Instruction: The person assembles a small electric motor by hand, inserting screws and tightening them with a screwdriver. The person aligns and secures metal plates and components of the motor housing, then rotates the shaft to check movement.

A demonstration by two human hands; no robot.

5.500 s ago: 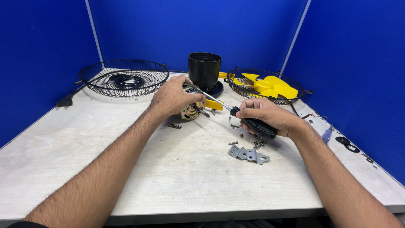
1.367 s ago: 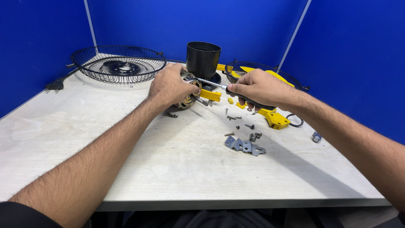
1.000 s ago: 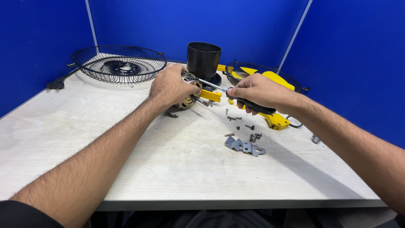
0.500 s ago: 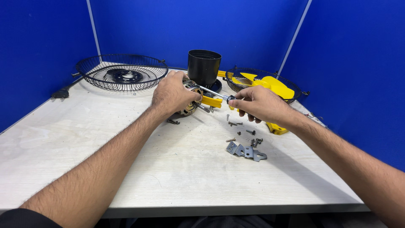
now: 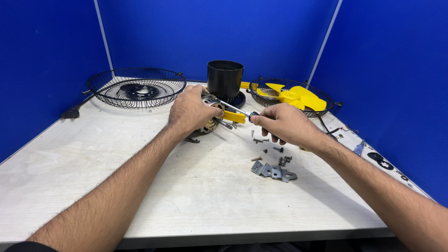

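Note:
My left hand (image 5: 190,110) covers and grips a small fan motor (image 5: 210,122) with copper windings, resting on the white table (image 5: 93,172). In my right hand (image 5: 280,123) I hold a screwdriver (image 5: 233,108) by its black handle; its metal shaft points left, with the tip at the motor's top. A yellow plastic piece (image 5: 233,116) lies just behind the shaft. Loose screws (image 5: 268,149) and a grey metal bracket (image 5: 273,171) lie below my right hand.
A black cylindrical housing (image 5: 225,79) stands behind the motor. A black wire fan grille (image 5: 135,87) lies at the back left; a second grille holding a yellow fan blade (image 5: 294,95) lies at the back right. Blue partition walls enclose the table. Small black parts (image 5: 380,161) sit at the right edge.
The screwdriver has stayed on the motor under my left hand throughout. My right hand has slid along the handle and now grips it nearer the shaft. The view has shifted slightly.

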